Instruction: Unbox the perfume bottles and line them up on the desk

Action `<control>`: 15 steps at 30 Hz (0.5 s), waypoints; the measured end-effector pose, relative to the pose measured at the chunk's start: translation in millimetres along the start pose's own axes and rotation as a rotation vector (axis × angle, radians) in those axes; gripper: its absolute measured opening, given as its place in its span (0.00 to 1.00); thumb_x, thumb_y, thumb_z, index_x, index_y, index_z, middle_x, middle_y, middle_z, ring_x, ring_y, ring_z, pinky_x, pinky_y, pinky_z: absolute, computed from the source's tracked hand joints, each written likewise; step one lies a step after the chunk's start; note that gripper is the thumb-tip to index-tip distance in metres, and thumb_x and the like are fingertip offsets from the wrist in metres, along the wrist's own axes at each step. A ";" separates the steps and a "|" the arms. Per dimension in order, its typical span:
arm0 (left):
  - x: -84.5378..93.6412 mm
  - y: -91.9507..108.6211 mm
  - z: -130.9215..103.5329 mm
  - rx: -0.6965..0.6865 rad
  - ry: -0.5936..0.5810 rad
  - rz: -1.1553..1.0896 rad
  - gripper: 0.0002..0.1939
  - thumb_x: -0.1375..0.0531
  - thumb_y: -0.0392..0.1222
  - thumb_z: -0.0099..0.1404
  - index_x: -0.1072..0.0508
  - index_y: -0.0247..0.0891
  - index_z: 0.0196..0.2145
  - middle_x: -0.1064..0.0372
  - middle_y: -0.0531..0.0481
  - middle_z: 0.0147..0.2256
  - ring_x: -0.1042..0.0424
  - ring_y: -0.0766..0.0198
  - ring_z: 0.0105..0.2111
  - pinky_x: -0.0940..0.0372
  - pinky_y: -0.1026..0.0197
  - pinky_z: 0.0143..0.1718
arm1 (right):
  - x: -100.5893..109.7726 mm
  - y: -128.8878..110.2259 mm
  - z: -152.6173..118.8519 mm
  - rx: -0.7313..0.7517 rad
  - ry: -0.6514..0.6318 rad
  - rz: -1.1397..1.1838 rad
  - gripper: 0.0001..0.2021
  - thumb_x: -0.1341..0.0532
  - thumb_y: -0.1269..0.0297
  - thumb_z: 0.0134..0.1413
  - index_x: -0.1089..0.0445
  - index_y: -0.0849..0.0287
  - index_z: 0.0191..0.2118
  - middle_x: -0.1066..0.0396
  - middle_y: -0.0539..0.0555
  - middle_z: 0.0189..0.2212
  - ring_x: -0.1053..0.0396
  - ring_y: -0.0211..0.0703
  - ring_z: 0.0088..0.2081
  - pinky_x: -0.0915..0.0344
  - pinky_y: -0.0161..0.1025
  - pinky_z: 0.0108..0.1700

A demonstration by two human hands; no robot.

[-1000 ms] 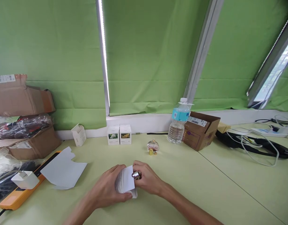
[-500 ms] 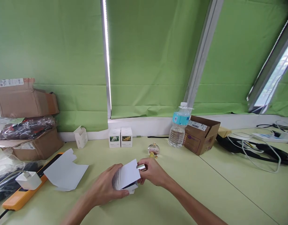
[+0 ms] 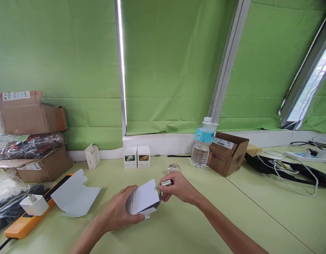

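Observation:
My left hand [image 3: 123, 206] is wrapped round a small white box [image 3: 145, 198], tilted, with its open end facing right. At that opening shows the curved, glassy edge of something [image 3: 159, 194], mostly inside the box. My right hand [image 3: 177, 187] is closed, its fingertips at the glassy edge, with a small shiny silver cylinder [image 3: 166, 182] held against the fingers. Just behind my right hand stands a small round glass bottle [image 3: 174, 167], its lower part hidden by the hand.
Two white boxes [image 3: 136, 157] with flower pictures and an opened white carton [image 3: 92, 156] stand along the wall. A water bottle [image 3: 201, 146] and a brown cardboard box [image 3: 226, 153] are at the right. White paper [image 3: 76, 194] lies left, by an orange power strip [image 3: 22, 225].
My right hand has moved slightly right and up, away from the box. More of the glassy edge now shows at the opening. The box in my left hand has barely moved.

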State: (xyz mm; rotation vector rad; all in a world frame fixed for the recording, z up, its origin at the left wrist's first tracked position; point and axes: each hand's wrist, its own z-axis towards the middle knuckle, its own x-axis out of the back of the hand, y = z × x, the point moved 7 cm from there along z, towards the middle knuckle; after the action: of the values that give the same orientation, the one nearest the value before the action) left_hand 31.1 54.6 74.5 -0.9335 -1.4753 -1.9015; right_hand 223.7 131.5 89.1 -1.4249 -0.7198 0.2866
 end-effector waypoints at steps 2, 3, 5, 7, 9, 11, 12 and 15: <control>1.7 -3.9 -0.1 0.028 0.000 0.033 0.35 0.34 0.52 0.50 0.36 0.43 0.55 0.32 0.46 0.52 0.32 0.52 0.49 0.37 0.57 0.46 | 11.1 -5.2 -3.0 -0.001 0.014 -0.045 0.10 0.37 0.60 0.46 0.26 0.64 0.28 0.27 0.52 0.20 0.24 0.48 0.26 0.27 0.39 0.30; 2.1 -5.7 -0.1 0.042 -0.003 0.055 0.34 0.35 0.52 0.51 0.36 0.43 0.55 0.32 0.46 0.52 0.32 0.52 0.49 0.37 0.56 0.46 | 17.4 -7.4 -4.6 -0.004 0.027 -0.085 0.10 0.37 0.60 0.46 0.26 0.63 0.27 0.28 0.51 0.19 0.24 0.47 0.26 0.28 0.38 0.29; 1.2 -7.1 -0.5 0.068 -0.017 0.105 0.34 0.35 0.51 0.51 0.35 0.42 0.54 0.31 0.46 0.50 0.32 0.50 0.49 0.37 0.54 0.47 | 30.9 -10.8 -7.2 -0.006 0.080 -0.212 0.09 0.38 0.61 0.45 0.28 0.62 0.24 0.29 0.51 0.18 0.24 0.46 0.25 0.31 0.35 0.26; -3.7 -4.4 -1.8 0.086 -0.059 0.150 0.34 0.33 0.52 0.48 0.33 0.41 0.52 0.30 0.45 0.48 0.32 0.48 0.48 0.37 0.51 0.48 | 42.5 -12.9 -8.9 0.001 0.146 -0.341 0.09 0.39 0.63 0.45 0.30 0.61 0.20 0.30 0.51 0.16 0.26 0.44 0.23 0.34 0.32 0.23; -11.6 4.5 -3.9 0.069 -0.113 0.159 0.39 0.30 0.54 0.41 0.31 0.41 0.52 0.30 0.43 0.49 0.33 0.44 0.49 0.38 0.47 0.50 | 48.9 -13.1 -9.8 0.010 0.194 -0.411 0.10 0.40 0.65 0.43 0.33 0.60 0.17 0.32 0.50 0.15 0.28 0.42 0.21 0.37 0.32 0.22; -19.0 17.8 -6.3 0.026 -0.146 0.123 0.46 0.29 0.57 0.38 0.33 0.41 0.55 0.34 0.42 0.54 0.37 0.42 0.54 0.41 0.46 0.54 | 49.3 -12.4 -10.7 0.012 0.213 -0.426 0.10 0.40 0.68 0.42 0.36 0.60 0.14 0.33 0.49 0.13 0.30 0.41 0.19 0.40 0.31 0.21; -21.7 24.1 -7.3 0.010 -0.146 0.095 0.47 0.30 0.58 0.41 0.36 0.41 0.58 0.37 0.42 0.57 0.40 0.42 0.57 0.42 0.46 0.56 | 47.6 -13.0 -11.6 0.016 0.217 -0.435 0.10 0.41 0.68 0.41 0.37 0.59 0.14 0.34 0.49 0.13 0.31 0.40 0.19 0.41 0.31 0.20; -24.2 36.4 -8.2 0.014 -0.081 0.014 0.41 0.37 0.54 0.55 0.45 0.45 0.63 0.46 0.47 0.63 0.46 0.49 0.62 0.45 0.48 0.59 | 33.2 -22.0 -17.2 0.063 0.187 -0.506 0.10 0.43 0.70 0.40 0.38 0.59 0.14 0.34 0.48 0.14 0.35 0.36 0.18 0.46 0.31 0.19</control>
State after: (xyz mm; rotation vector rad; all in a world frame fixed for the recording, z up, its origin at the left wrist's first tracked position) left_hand 72.4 37.9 75.2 -1.0225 -1.5228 -1.8609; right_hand 254.2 133.9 119.8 -1.1465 -0.8793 -0.2136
